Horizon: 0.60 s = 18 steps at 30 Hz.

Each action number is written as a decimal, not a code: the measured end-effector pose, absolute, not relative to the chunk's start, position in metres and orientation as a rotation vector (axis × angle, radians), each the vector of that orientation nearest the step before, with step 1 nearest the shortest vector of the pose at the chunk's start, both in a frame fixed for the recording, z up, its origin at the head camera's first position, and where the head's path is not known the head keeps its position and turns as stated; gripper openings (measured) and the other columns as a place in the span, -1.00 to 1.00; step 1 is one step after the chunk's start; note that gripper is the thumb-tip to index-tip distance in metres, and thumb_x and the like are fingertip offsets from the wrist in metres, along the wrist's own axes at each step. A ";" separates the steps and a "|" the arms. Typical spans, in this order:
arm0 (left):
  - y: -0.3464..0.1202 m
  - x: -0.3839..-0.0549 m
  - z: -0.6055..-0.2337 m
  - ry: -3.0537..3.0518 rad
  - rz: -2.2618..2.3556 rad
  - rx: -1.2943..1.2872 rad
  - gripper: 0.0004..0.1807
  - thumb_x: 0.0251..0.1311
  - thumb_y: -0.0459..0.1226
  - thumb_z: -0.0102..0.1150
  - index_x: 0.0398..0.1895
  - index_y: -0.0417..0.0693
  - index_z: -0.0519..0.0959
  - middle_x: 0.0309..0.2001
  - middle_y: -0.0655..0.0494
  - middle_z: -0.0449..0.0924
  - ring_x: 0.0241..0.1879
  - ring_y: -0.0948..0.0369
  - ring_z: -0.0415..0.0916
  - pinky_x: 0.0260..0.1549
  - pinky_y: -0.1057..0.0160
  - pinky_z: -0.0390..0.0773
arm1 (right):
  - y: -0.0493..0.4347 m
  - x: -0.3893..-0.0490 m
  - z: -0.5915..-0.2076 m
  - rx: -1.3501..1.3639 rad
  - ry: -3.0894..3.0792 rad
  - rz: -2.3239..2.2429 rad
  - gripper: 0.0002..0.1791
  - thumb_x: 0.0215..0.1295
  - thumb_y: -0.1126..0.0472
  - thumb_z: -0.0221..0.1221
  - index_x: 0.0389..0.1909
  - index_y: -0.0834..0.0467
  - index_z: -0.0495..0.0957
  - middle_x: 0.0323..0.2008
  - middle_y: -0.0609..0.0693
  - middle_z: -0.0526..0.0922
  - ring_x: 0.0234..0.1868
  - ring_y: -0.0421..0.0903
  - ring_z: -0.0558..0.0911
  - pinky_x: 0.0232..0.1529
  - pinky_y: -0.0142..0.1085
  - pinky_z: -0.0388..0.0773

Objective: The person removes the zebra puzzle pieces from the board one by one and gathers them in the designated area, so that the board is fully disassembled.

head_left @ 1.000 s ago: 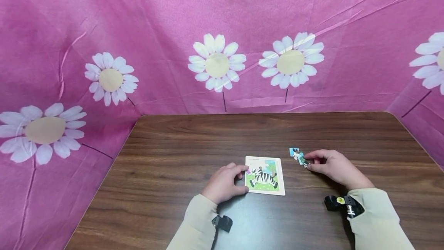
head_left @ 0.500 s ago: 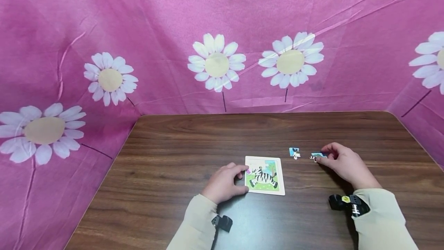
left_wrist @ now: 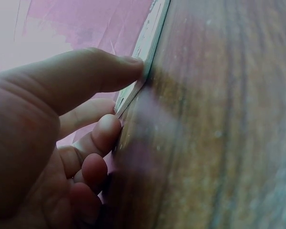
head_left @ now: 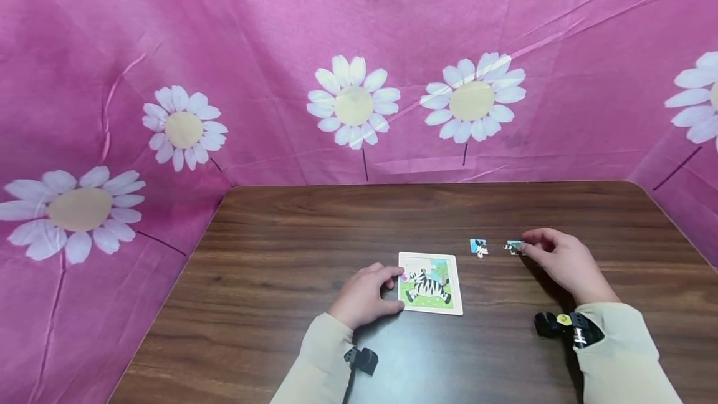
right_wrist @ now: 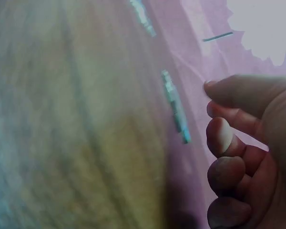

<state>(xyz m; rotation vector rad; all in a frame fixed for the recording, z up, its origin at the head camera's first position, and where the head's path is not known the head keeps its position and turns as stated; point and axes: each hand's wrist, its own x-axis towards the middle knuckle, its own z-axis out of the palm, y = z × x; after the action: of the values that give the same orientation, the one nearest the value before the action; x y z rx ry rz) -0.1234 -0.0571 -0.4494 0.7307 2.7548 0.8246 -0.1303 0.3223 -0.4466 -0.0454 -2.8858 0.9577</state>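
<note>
Left fingers (head_left: 390, 272): gripping puzzle board (head_left: 455, 288); could slip if we slacken
Right fingers (head_left: 541, 235): released; our brushing could skew nearest piece (head_left: 512, 245)

Long cream fabric sleeves (head_left: 622, 345) end behind the left hand (head_left: 364, 295) and right hand (head_left: 569, 265). Small black wrist devices (head_left: 367, 361) sit on each hand's thumb side, the right showing a yellow marking (head_left: 563, 319) and silvery part (head_left: 579, 336).
</note>
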 end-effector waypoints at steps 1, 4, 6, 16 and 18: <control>-0.057 -0.123 -0.449 2.754 0.825 0.728 -0.36 -0.03 -0.07 0.48 0.21 0.12 0.60 -0.32 0.36 0.40 -0.37 0.37 0.31 -0.33 0.37 0.31 | 0.321 -0.129 -0.445 -0.040 -2.861 0.991 -0.68 0.38 0.09 0.24 -0.05 0.27 0.61 -0.46 -0.01 0.55 -0.46 -0.16 0.46 -0.43 -0.29 0.36; -0.057 -0.124 -0.449 2.754 0.829 0.731 -0.37 -0.04 -0.08 0.49 0.20 0.12 0.60 -0.32 0.36 0.40 -0.37 0.37 0.31 -0.33 0.36 0.31 | 0.316 -0.126 -0.440 -0.009 -2.823 1.073 -0.68 0.40 0.09 0.21 -0.03 0.27 0.61 -0.48 0.00 0.57 -0.52 -0.21 0.49 -0.48 -0.33 0.39; -0.057 -0.124 -0.449 2.754 0.836 0.732 -0.37 -0.04 -0.08 0.50 0.20 0.12 0.60 -0.32 0.36 0.40 -0.37 0.37 0.31 -0.32 0.36 0.32 | 0.309 -0.126 -0.438 0.030 -2.825 1.099 -0.68 0.41 0.09 0.21 -0.03 0.26 0.62 -0.50 0.00 0.58 -0.52 -0.23 0.49 -0.47 -0.33 0.40; -0.056 -0.125 -0.450 2.737 0.844 0.717 -0.36 -0.04 -0.08 0.50 0.20 0.14 0.58 -0.31 0.37 0.41 -0.34 0.36 0.33 -0.28 0.35 0.34 | 0.243 -0.131 -0.446 0.273 -2.904 1.150 -0.77 0.30 0.14 0.31 -0.10 0.16 0.67 -0.49 -0.12 0.49 -0.43 -0.21 0.43 -0.38 -0.32 0.36; -0.057 -0.125 -0.450 2.743 0.839 0.719 -0.37 -0.04 -0.08 0.50 0.20 0.13 0.59 -0.31 0.37 0.41 -0.35 0.36 0.33 -0.29 0.36 0.34 | 0.230 -0.130 -0.448 0.340 -2.923 1.158 -0.76 0.29 0.16 0.32 -0.07 0.16 0.67 -0.50 -0.14 0.46 -0.44 -0.22 0.42 -0.39 -0.32 0.35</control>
<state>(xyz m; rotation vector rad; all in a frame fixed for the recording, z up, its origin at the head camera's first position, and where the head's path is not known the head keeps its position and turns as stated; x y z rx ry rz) -0.1250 -0.0568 -0.4496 0.7190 2.7426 0.8390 -0.1304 0.2298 -0.4483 0.3400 -2.9235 1.1580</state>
